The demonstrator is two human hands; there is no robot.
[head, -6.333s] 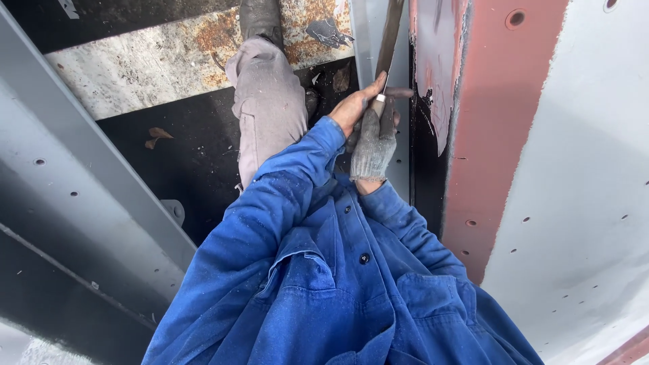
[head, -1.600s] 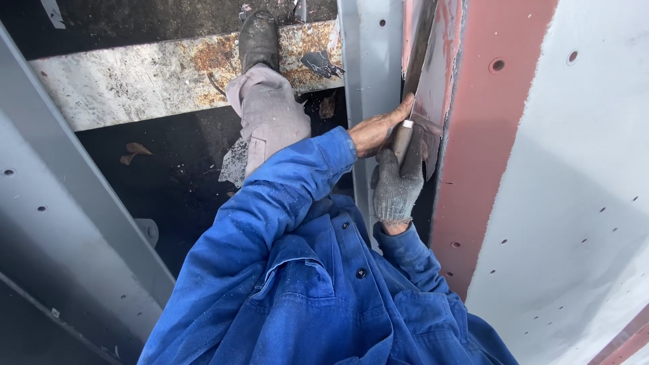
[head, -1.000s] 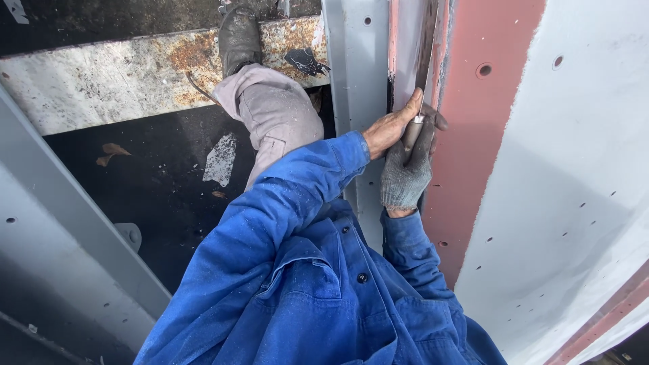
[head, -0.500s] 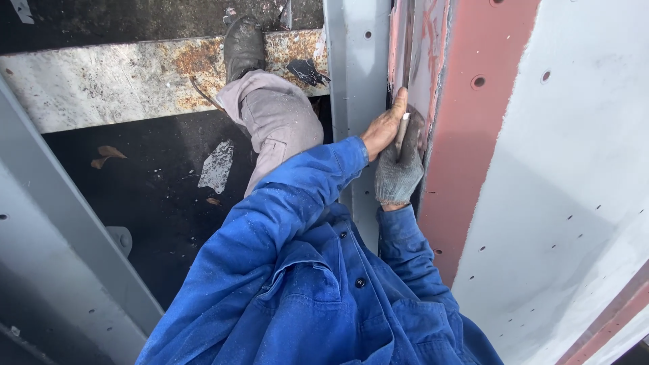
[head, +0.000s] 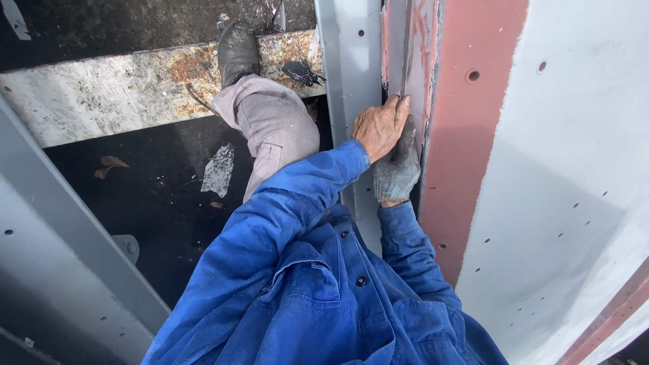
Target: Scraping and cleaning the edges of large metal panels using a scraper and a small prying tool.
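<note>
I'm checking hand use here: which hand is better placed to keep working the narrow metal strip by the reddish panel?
Probably the left hand: bare, its fingertips lie on the strip. The gloved right hand sits lower, partly behind it, against the strip's lower part beside the reddish panel.

The narrow seam is boxed in by the grey steel post (head: 351,81) on one side and the red panel (head: 466,135) on the other; open room is left below, over the black floor (head: 155,203).

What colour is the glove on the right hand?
Grey knit, shown best in the head view: the glove covers the right hand, pressed against the panel edge.
</note>
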